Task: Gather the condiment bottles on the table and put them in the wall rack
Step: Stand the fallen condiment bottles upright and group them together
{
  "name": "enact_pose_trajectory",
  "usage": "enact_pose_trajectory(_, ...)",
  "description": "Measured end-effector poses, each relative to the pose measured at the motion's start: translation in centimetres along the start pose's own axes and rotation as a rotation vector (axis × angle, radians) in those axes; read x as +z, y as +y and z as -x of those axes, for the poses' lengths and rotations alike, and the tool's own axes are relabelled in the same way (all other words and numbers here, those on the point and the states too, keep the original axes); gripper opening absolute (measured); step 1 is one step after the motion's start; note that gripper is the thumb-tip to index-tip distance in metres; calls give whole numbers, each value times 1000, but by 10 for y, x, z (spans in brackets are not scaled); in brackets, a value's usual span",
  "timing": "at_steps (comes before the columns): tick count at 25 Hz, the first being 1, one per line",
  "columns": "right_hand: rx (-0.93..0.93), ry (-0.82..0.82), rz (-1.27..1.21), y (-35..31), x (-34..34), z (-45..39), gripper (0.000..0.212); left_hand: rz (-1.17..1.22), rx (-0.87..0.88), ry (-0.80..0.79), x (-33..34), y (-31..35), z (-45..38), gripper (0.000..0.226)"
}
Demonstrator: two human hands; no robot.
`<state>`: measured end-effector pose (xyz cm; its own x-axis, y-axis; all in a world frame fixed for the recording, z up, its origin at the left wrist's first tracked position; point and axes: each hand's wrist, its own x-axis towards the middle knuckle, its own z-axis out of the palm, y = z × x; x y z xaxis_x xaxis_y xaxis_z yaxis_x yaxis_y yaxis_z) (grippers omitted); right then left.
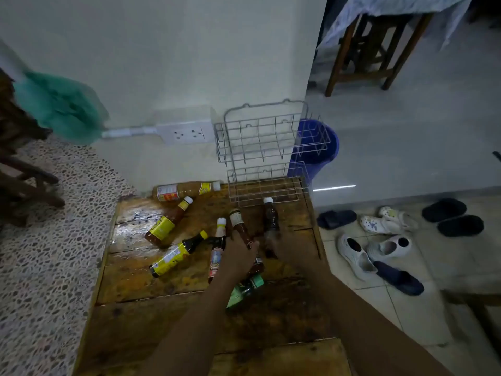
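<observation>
Several condiment bottles lie flat on the wooden table (151, 316). My left hand (238, 257) is closed around a brown sauce bottle with a cream label (238, 222). My right hand (283, 246), blurred, grips the lower end of a dark bottle with a white cap (271, 217). A white-capped bottle with a red label (218, 249) lies just left of my left hand. A green bottle (248, 287) shows under my left forearm. Farther left lie two yellow-labelled bottles (165, 226) (173, 256), and a large orange bottle (184, 191) rests against the wall. The two-tier wire wall rack (260, 137) holds no bottles.
A blue bucket (320, 156) stands on the floor behind the rack. A white power socket (187, 134) sits on the wall left of the rack, next to a green mop head (59, 107). Shoes and sandals (379, 248) lie right of the table. A terrazzo ledge (54, 240) borders the left.
</observation>
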<state>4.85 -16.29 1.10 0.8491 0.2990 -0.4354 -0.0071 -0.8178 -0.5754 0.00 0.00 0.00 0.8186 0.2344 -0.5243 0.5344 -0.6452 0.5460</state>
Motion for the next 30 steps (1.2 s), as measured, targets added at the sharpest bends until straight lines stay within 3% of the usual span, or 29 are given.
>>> enact_pose_trajectory(3,123,7,-173,4,5,-21,30,24,-94,25,4,4,-17,78)
enact_pose_trajectory(6,181,9,-138,7,11,-37,40,24,-135,11,8,4,-26,80)
enact_pose_trajectory(11,156,3,-170,17,16,-52,44,44,-180,51,17,3,-33,85)
enact_pose_trajectory(14,109,-6,-206,26,13,-43,38,149,-196,54,16,3,-34,73)
enact_pose_trajectory(18,61,60,-232,42,16,-11,30,225,-76,57,14,5,-13,57)
enact_pose_trajectory(22,-20,167,-254,42,20,29,46,285,111,98,9,6,25,59)
enact_pose_trajectory(26,-142,254,-264,5,27,60,53,367,240,221,-6,-9,70,62)
enact_pose_trajectory(30,-241,211,-254,-56,55,79,52,416,269,380,-46,-63,109,68)
